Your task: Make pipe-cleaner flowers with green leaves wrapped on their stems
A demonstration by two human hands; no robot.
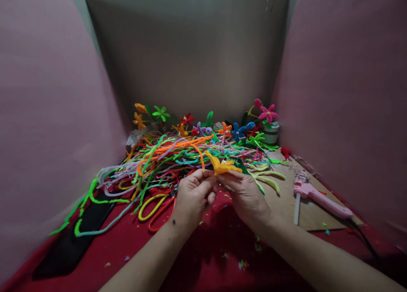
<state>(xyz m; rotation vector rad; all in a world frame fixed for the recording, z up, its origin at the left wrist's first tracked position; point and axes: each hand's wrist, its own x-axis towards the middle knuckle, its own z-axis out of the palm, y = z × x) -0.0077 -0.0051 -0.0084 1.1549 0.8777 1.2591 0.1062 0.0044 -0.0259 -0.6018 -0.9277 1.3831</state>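
Note:
Between my two hands is a yellow-orange fuzzy flower (224,166) with pale bits at its centre. My left hand (197,192) pinches its lower left side, fingers curled. My right hand (246,194) grips it from the right, its fingertips meeting the left ones below the petals. Just behind the right hand lie a dark green leaf (242,166) and pale green curved strips (269,181). A tangled heap of coloured pipe cleaners (171,156) spreads behind and left of my hands.
Scissors (152,207) with yellow and red handles lie beside my left hand. A pink glue gun (324,200) rests on a brown board (286,203) at right. A black flat object (76,237) is at left. Finished flowers (238,132) stand behind, near a small pot (271,133).

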